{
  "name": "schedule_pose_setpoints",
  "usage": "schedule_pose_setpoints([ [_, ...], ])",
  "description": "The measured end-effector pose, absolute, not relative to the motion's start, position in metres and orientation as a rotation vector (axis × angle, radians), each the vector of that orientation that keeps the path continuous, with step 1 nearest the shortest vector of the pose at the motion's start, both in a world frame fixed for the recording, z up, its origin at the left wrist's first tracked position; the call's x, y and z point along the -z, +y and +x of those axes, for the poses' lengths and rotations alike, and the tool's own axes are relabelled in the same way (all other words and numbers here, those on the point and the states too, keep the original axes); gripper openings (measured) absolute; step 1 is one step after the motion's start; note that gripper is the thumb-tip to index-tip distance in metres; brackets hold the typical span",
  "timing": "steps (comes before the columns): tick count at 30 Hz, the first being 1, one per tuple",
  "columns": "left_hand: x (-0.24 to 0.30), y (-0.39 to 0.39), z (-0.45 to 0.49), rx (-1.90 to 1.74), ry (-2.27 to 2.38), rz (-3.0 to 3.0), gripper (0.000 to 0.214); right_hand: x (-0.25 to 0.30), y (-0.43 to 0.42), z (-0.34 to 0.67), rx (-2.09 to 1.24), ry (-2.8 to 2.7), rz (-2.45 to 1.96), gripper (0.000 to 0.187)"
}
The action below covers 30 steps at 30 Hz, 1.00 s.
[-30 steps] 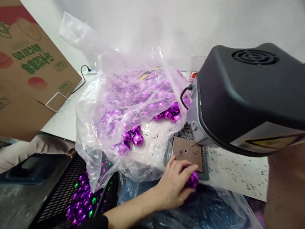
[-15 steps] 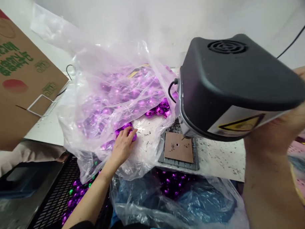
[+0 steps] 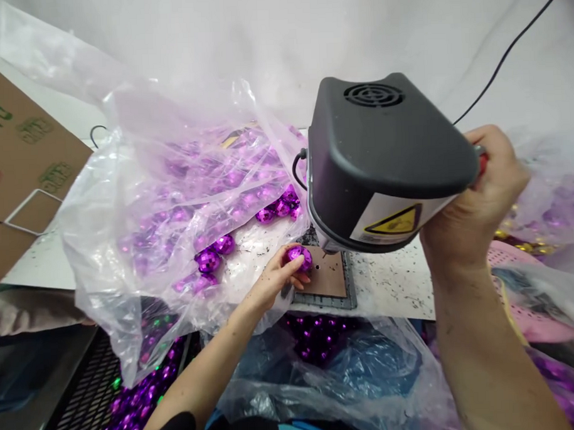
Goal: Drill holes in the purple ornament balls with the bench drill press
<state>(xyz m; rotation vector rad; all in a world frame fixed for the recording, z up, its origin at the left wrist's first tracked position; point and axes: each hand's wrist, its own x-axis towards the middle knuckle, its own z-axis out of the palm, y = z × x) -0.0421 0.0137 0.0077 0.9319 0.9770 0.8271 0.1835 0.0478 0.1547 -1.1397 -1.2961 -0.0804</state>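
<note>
**Purple ball held at the pad, under the machine head**

At the far left a cardboard box (image 3: pixel 16 155) is leaning in, cut off by the frame. Below it a black crate (image 3: pixel 81 398) is holding purple and green balls, partly hidden under plastic. A clear bag (image 3: pixel 139 182) is spilling mirrored purple balls onto the tabletop (image 3: pixel 393 286). The left hand (image 3: pixel 274 282) is closing its fingers on one purple ball (image 3: pixel 300 257), holding it at the edge of the brown pad (image 3: pixel 327 280), just beneath the black machine (image 3: pixel 383 155) (its working tip is hard to make out). Below the tabletop edge a blue bag (image 3: pixel 367 363) is holding more purple balls. The right hand (image 3: pixel 475 202) is gripping tight around a red handle (image 3: pixel 481 162), which is mostly hidden behind the housing. A pink basket (image 3: pixel 507 257) is showing, blurred, at the right.
</note>
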Motion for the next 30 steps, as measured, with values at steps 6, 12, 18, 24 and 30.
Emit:
schedule_pose_setpoints([
  [6, -0.001, 0.015, -0.032, -0.849, 1.161, 1.307, 0.051, -0.155, 0.047, 0.181, 0.071, -1.275, -1.122, 0.031],
  [12, -0.003, 0.011, -0.017, -0.78, 1.307, 1.759, 0.034, -0.155, 0.047, 0.181, 0.067, -1.277, -1.121, 0.03],
  [18, 0.014, 0.006, -0.006, -1.03, 1.406, 2.012, 0.033, -0.155, 0.046, 0.181, 0.06, -1.278, -1.102, 0.031],
  [24, 0.026, 0.005, -0.003, -1.094, 1.312, 2.111, 0.031, -0.154, 0.046, 0.181, 0.079, -1.288, -1.084, 0.037],
  [30, 0.027, 0.004, 0.001, -0.932, 1.311, 2.062, 0.029, -0.158, 0.043, 0.182, 0.079, -1.307, -1.144, 0.037],
])
